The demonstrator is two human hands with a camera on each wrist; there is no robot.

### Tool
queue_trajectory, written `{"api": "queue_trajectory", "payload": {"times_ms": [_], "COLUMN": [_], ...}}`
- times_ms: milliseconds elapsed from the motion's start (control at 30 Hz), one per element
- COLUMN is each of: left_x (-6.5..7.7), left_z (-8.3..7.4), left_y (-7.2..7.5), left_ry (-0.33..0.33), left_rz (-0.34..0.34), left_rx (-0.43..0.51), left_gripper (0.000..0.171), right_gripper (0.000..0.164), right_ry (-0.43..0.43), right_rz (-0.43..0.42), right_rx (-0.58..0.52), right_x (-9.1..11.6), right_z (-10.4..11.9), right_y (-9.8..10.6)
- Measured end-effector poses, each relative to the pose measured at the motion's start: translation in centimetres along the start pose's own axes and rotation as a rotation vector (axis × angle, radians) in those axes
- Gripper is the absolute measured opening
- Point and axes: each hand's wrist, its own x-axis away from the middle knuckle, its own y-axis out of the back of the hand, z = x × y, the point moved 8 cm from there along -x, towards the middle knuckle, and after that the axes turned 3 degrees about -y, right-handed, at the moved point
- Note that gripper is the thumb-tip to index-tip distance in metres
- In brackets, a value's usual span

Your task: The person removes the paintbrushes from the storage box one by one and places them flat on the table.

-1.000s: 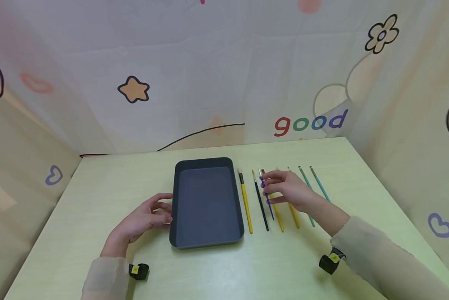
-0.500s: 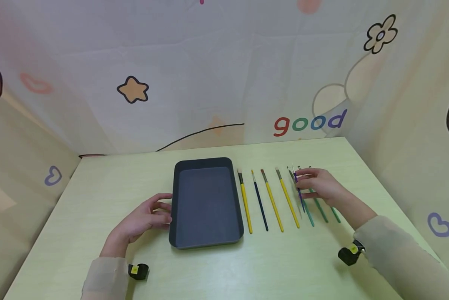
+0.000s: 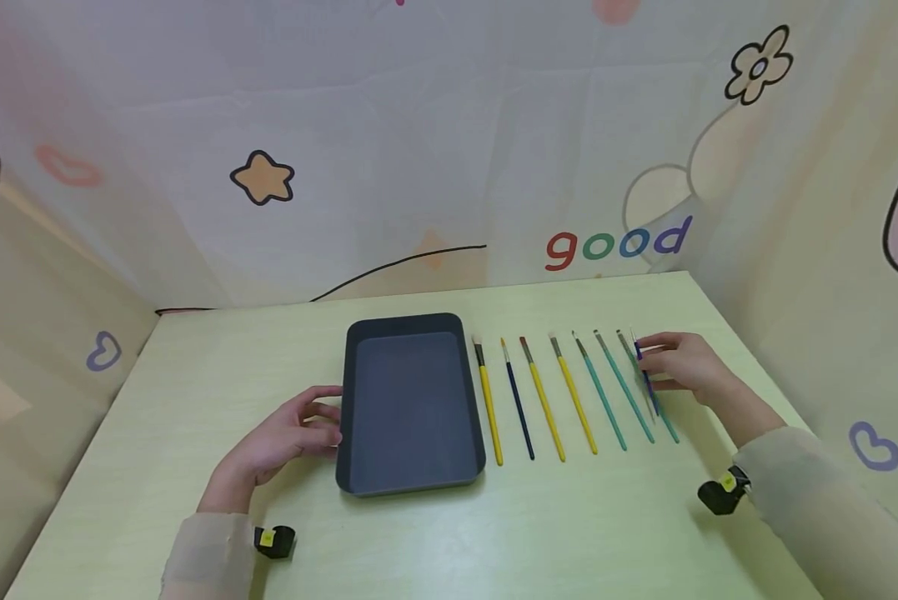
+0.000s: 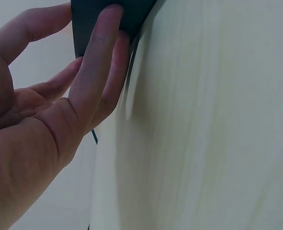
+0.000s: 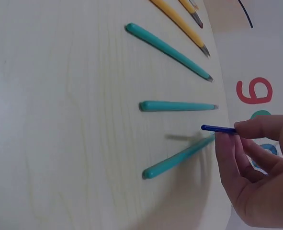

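A thin blue-purple paintbrush (image 3: 648,383) is pinched between the thumb and fingertips of my right hand (image 3: 690,368), bristles pointing away. In the right wrist view its blue handle end (image 5: 219,129) sticks out from the fingers, raised above the table with its shadow below. It overlaps the rightmost teal paintbrush (image 3: 668,423) in the head view. My left hand (image 3: 287,437) rests at the left side of a dark grey rectangular tray (image 3: 411,408), fingers spread loosely. The left wrist view has its fingertips touching the tray's outer wall (image 4: 87,28).
Right of the tray, several paintbrushes lie in a row: a yellow brush (image 3: 489,400), a dark blue brush (image 3: 519,400), more yellow ones, then teal ones (image 3: 602,396). A printed curtain (image 3: 418,167) rises behind the pale wooden table (image 3: 433,550).
My right hand has carried the blue-purple paintbrush rightward, over the yellow and teal brushes, to the row's right end. My left hand and the tray have stayed put.
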Motion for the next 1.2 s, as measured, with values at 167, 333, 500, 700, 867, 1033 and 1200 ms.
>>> {"api": "queue_trajectory", "payload": {"times_ms": [167,333,500,700,867,1033,1200], "left_x": [0.0,0.0,0.0,0.0,0.0,0.0,0.5], "left_z": [0.0,0.0,0.0,-0.1,-0.1,-0.1,-0.5], "left_y": [0.0,-0.2,-0.2,-0.2,-0.2,-0.3,-0.2], "left_ry": [0.000,0.002,0.002,0.004,0.005,0.009,-0.010], "left_rz": [-0.001,-0.002,-0.004,-0.009,-0.011,-0.013,-0.017], "left_rx": [0.001,0.006,-0.007,-0.014,-0.008,-0.011,-0.070], "left_gripper": [0.073,0.073,0.072,0.072,0.073,0.073,0.069], "right_gripper": [0.048,0.041,0.036,0.030,0.029,0.029,0.030], "right_ry": [-0.006,0.018,0.070,0.134,0.149,0.147,0.154], "right_rz": [-0.040,-0.097,-0.161,-0.242,-0.267,-0.261,-0.258], "right_rx": [0.037,0.131,0.297,0.414,0.439,0.437,0.442], "right_x": [-0.5,-1.0,-1.1,-0.9,-0.7,-0.5,-0.5], "right_z": [-1.2,-1.8,-2.0,-1.6,-1.3,-1.4,-1.6], "right_y": [1.2,2.1,2.6,2.7,2.6,2.5,2.4]}}
